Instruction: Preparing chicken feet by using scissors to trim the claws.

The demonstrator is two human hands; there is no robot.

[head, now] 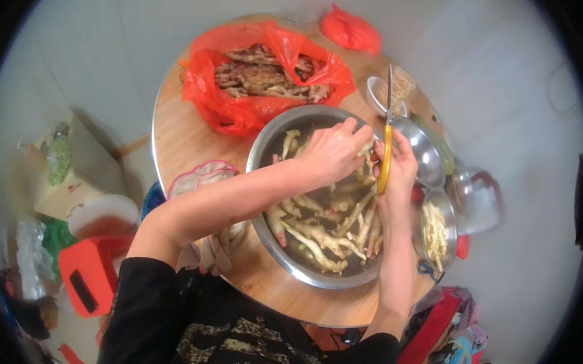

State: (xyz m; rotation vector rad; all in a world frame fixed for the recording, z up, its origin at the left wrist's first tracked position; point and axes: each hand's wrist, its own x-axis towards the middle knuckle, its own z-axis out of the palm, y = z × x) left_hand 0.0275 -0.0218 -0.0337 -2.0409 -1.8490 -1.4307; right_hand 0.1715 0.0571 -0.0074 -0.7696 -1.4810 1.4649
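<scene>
My right hand (397,162) holds yellow-handled scissors (384,159), their blades pointing away from me. Beside it my left hand (334,149) is bent over the far right part of a large steel basin (311,279), its fingertips close together; what they hold is mostly hidden. Pale ginger-like rhizomes (318,237) with pinkish tips lie in cloudy water in the basin. A pale piece shows between the two hands. Behind the basin an opened red plastic bag (203,90) holds brown, soil-stained rhizomes (262,76).
At the right of the round wooden table (267,293) stand an oval metal dish of pale strips (434,234), a steel bowl (420,148) and a white bowl (376,95). A cloth glove (220,247) lies left of the basin. A red stool (87,275) stands at lower left.
</scene>
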